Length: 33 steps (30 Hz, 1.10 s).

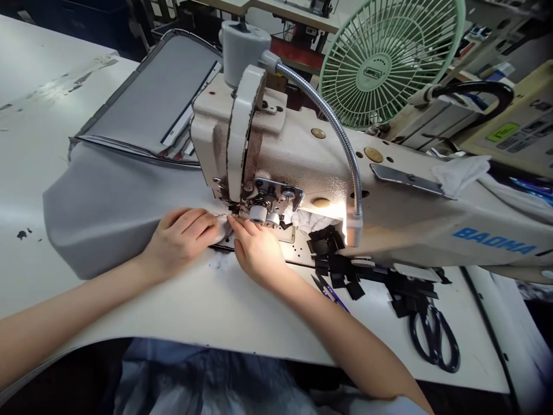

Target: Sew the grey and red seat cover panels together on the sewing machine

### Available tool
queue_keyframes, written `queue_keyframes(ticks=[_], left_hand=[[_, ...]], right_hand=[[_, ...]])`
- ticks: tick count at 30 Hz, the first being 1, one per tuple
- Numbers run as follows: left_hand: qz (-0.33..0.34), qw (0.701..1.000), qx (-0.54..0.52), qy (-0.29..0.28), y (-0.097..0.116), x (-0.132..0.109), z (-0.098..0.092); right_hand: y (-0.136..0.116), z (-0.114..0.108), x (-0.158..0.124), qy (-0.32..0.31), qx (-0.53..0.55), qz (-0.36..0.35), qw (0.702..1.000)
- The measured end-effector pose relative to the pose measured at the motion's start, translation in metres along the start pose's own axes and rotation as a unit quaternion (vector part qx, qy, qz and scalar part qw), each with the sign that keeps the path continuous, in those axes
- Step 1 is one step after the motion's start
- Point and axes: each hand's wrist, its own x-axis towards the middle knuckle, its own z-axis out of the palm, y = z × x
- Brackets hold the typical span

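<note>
A large grey fabric piece (112, 202), smooth and leather-like, runs up to the presser foot of a sewing machine (302, 155). My left hand (184, 239) lies at its near right edge, fingers curled closed on the material beside the needle area. From the right, my right hand (259, 251) reaches in with fingers stretched out and lying low over the machine bed, the index fingertip touching the fabric edge close to the foot. The needle point is too small to make out. A lamp on a flexible metal neck (341, 132) lights the bed.
Black fabric scraps (332, 253) lie right of the bed, with purple-handled snips (332, 293) and black-handled scissors (434, 337) nearby. A grey panel with dark edging (147, 92) rests behind the fabric. A green fan (375, 69) and a control box (510, 121) stand behind the machine.
</note>
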Motion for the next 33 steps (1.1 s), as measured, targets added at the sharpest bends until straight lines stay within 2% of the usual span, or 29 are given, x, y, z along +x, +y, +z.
queue_keyframes(ticks=[5,7,10,14,18,20,23,25,28,33], left_hand=[[0.098,0.994,0.028,-0.041,0.013,0.012,0.0],[0.108,0.992,0.032,-0.051,0.016,0.019,0.001],[0.086,0.995,0.01,-0.046,0.014,0.022,0.003],[0.06,0.997,-0.033,-0.044,0.007,0.017,0.005],[0.065,0.994,-0.054,-0.063,0.003,0.015,0.009],[0.071,0.995,-0.056,-0.05,0.003,0.016,0.011],[0.075,0.995,-0.068,-0.005,0.003,0.015,0.013],[0.07,0.995,-0.075,0.011,0.003,0.014,0.013],[0.063,0.995,-0.071,0.008,0.004,0.014,0.013],[0.052,0.996,-0.069,0.012,0.006,0.014,0.015]], right_hand=[[0.001,0.004,0.002,0.001,-0.022,-0.006,1.0],[0.001,0.006,0.002,0.002,-0.017,-0.003,1.0],[0.001,0.003,-0.005,0.015,0.008,-0.005,1.0],[0.012,-0.015,-0.025,0.037,0.017,-0.008,0.999],[0.042,-0.036,-0.034,0.116,-0.089,0.088,0.985],[0.055,-0.041,-0.031,0.114,-0.132,0.118,0.978],[0.062,-0.041,-0.027,0.075,-0.165,0.119,0.976],[0.06,-0.039,-0.029,0.074,-0.18,0.106,0.975],[0.06,-0.035,-0.036,0.093,-0.197,0.081,0.973],[0.07,-0.029,-0.045,0.155,-0.173,0.108,0.967]])
